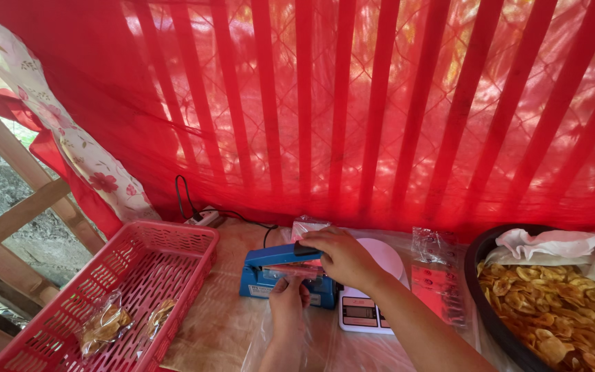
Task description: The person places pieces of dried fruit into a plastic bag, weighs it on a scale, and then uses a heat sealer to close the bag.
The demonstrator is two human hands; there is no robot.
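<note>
A blue heat sealer sits on the table in front of me. My right hand presses down on its black-tipped lever arm. My left hand holds a small clear plastic bag that lies across the sealer, its top sticking out behind the arm. Just right of the sealer stands a white kitchen scale, partly hidden by my right forearm.
A red plastic basket at the left holds two sealed bags of chips. A dark round basin of yellow chips with a white cloth is at the right. Empty clear bags lie by the scale. A power strip sits at the back, under a red curtain.
</note>
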